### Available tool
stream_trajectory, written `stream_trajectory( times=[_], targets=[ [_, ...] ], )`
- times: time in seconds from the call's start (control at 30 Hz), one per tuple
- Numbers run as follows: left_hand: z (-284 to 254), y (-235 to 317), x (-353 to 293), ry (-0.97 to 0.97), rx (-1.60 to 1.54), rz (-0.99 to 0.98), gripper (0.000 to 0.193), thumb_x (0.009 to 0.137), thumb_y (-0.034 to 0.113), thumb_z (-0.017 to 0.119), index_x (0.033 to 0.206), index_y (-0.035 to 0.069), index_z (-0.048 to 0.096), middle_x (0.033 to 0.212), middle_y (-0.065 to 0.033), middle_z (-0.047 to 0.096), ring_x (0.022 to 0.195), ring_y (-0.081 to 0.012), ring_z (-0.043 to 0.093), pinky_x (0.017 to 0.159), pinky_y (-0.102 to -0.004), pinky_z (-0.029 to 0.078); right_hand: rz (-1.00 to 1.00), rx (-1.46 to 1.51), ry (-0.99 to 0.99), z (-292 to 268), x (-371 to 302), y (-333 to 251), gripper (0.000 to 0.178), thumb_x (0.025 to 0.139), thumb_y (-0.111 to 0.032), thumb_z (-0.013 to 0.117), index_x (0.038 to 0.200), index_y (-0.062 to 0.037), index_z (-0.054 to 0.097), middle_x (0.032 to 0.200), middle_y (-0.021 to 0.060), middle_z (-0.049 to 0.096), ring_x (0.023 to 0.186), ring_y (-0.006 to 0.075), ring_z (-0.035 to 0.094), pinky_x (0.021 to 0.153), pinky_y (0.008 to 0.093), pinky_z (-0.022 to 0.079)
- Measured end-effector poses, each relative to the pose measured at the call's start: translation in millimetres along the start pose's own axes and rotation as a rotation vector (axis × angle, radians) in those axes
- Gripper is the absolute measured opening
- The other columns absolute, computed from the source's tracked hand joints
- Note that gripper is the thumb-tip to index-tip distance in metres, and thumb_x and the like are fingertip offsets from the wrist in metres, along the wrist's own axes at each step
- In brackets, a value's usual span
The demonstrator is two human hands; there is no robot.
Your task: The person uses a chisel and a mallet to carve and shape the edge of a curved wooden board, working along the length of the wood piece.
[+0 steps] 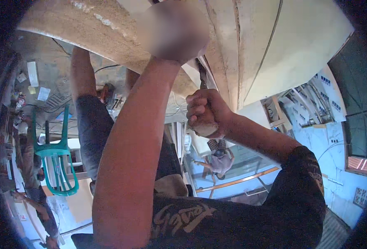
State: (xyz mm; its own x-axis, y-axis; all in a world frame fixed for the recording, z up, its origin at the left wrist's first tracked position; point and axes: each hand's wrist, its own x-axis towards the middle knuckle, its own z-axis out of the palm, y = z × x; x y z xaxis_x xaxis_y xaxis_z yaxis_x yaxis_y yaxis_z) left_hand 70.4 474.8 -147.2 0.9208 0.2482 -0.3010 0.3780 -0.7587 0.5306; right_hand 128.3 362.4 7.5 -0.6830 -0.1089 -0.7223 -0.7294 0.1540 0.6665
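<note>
My right hand [206, 113] is closed in a fist around a chisel, its rounded wooden butt [206, 129] showing below the fingers. The dark narrow blade [202, 74] runs up from the fist to the edge of a large pale wooden piece [270, 58]. Dark seams run lengthwise along this wood, and its brown side [88, 31] looks rough with whitish patches. Over the wood, above the chisel, lies my left hand [175, 33]; it is blurred, so its fingers and anything in them cannot be made out.
A green plastic chair [58, 166] stands at the left. Papers [33, 74] and cables lie on the floor. One person [220, 162] is in the background and another [38, 203] at the far left. An orange-brown wooden rail [237, 180] and stacked frames [312, 101] are behind.
</note>
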Motion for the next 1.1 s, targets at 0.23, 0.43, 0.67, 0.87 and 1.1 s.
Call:
stream_trajectory(
  times=[0.23, 0.43, 0.67, 0.87, 1.1],
  targets=[
    [1, -1, 1, 0.066, -0.033, 0.075, 0.029, 0.088, 0.037, 0.062, 0.076, 0.013, 0.073, 0.082, -0.0052, 0.071, 0.096, -0.024, 0.066, 0.095, -0.0469, 0.046, 0.043, -0.073, -0.007, 4, -1, -9, 0.026, 0.094, -0.018, 0.056, 0.068, -0.0191, 0.051, 0.06, -0.0098, 0.051, 0.057, 0.0071, 0.054, 0.064, 0.0294, 0.052],
    [-6, -1, 1, 0.128, 0.07, 0.111, 0.03, 0.089, 0.041, 0.063, 0.08, 0.014, 0.074, 0.084, -0.0048, 0.07, 0.101, -0.0247, 0.064, 0.103, -0.0444, 0.042, 0.024, -0.036, 0.076, 18, -4, -10, 0.027, 0.092, -0.018, 0.055, 0.066, -0.019, 0.05, 0.059, -0.0079, 0.05, 0.054, 0.0085, 0.053, 0.063, 0.028, 0.052],
    [-8, -4, -3, 0.19, 0.054, 0.148, 0.026, 0.085, 0.037, 0.064, 0.082, 0.012, 0.074, 0.085, -0.0047, 0.069, 0.104, -0.025, 0.062, 0.115, -0.0428, 0.035, 0.051, -0.196, 0.039, 35, -1, -11, 0.025, 0.092, -0.021, 0.054, 0.067, -0.0196, 0.049, 0.058, -0.0076, 0.05, 0.052, 0.0092, 0.05, 0.062, 0.0277, 0.052],
    [-7, -7, -4, 0.269, 0.106, 0.202, 0.018, 0.08, 0.03, 0.065, 0.08, 0.014, 0.074, 0.089, -0.0042, 0.07, 0.105, -0.025, 0.063, 0.118, -0.0449, 0.033, 0.048, -0.193, 0.202, 47, 0, -8, 0.023, 0.087, -0.018, 0.056, 0.065, -0.0179, 0.048, 0.058, -0.0061, 0.05, 0.053, 0.0106, 0.053, 0.059, 0.0301, 0.053],
    [-9, -3, -4, 0.286, -0.024, 0.171, 0.017, 0.078, 0.027, 0.064, 0.077, 0.016, 0.077, 0.094, -0.0075, 0.074, 0.111, -0.0268, 0.065, 0.122, -0.0465, 0.031, 0.155, -0.075, 0.163, 45, 1, -15, 0.02, 0.083, -0.015, 0.054, 0.064, -0.0165, 0.048, 0.058, -0.0031, 0.052, 0.051, 0.0155, 0.055, 0.056, 0.0348, 0.054]
  ],
)
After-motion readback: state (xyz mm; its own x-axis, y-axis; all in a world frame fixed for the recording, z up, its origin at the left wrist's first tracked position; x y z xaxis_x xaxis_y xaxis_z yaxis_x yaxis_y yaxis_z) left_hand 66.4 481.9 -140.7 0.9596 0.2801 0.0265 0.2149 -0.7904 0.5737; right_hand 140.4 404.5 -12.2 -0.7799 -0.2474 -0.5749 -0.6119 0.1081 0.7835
